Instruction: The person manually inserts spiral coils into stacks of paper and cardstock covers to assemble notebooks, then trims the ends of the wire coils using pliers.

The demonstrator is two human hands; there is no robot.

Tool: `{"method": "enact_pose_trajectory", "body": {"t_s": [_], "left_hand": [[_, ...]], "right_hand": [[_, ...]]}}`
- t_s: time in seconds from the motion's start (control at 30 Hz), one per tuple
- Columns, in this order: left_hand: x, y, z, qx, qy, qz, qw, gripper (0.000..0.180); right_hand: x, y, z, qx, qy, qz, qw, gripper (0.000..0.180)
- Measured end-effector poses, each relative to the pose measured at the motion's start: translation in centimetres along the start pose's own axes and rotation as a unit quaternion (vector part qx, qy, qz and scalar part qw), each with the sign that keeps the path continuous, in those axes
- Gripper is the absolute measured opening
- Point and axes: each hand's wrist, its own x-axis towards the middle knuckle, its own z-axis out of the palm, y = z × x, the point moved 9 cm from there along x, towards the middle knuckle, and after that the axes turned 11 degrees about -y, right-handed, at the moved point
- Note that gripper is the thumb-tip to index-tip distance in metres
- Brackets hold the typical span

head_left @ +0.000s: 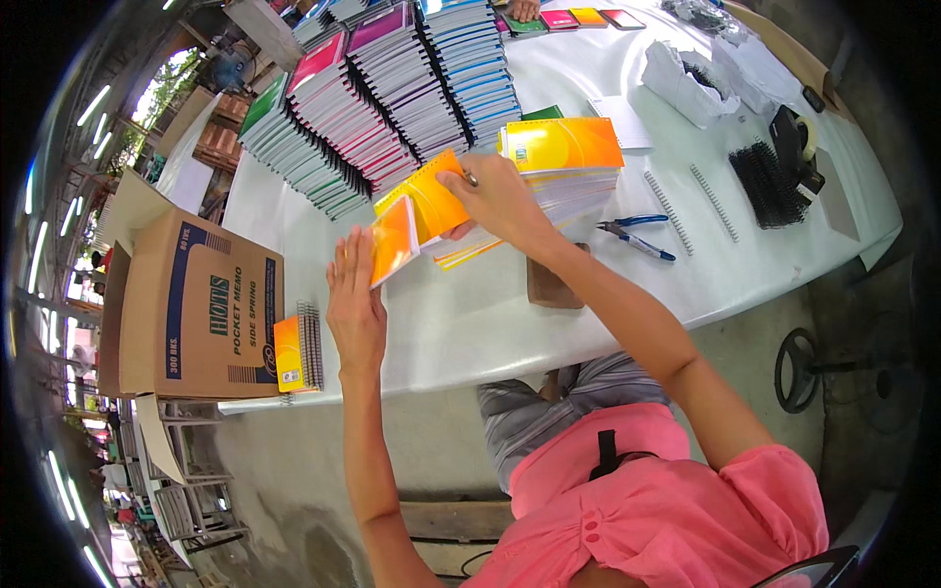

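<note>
While hands [355, 314] touch orange notepads [394, 245], white packaging [674, 98] holds black coils [699, 74]

We hold our left forearm [369, 451] nearly straight, the left hand [355, 309] flat with fingers [351, 253] extended, while our right forearm [622, 304] slants inward, the right hand [498, 199] curled, its thumb [454, 183] pressing down.

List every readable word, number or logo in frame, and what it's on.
I don't copy printed wording; locations only:
Cardboard box: large dark lettering, legible; pale print on its blue band.
Orange-topped notebook stack: small cover label, too small to read.
Yellow spiral notebooks beside the box: label too small to read.
</note>
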Motion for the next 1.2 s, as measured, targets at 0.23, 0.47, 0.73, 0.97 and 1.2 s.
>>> {"method": "enact_pose_trajectory", "body": {"t_s": [0.23, 0.47, 0.73, 0.97, 1.2], "left_hand": [[2.4, 0.2, 3.4, 0.06, -0.019, -0.013, 0.998, 0.066], [2.2, 1.6, 3.4, 0.125, -0.052, -0.031, 0.99, 0.064], [-5.8, 8.1, 3.9, 0.112, -0.156, -0.005, 0.981, 0.078], [-11.2, 5.2, 10.1, -0.621, -0.001, -0.223, 0.751, 0.122], [-4.5, 13.2, 4.3, -0.02, -0.127, 0.008, 0.992, 0.088]], "right_hand": [[0.9, -1.7, 0.9, -0.46, -0.059, -0.002, 0.886, 0.023], [-4.4, -0.1, -1.2, -0.21, -0.059, 0.085, 0.972, 0.033], [-13.6, 4.7, 1.0, 0.211, -0.105, 0.132, 0.963, 0.024], [-19.2, 6.6, 4.5, 0.112, -0.075, 0.034, 0.99, 0.024], [-19.0, 7.3, 4.6, 0.142, -0.112, 0.062, 0.982, 0.029]]}}
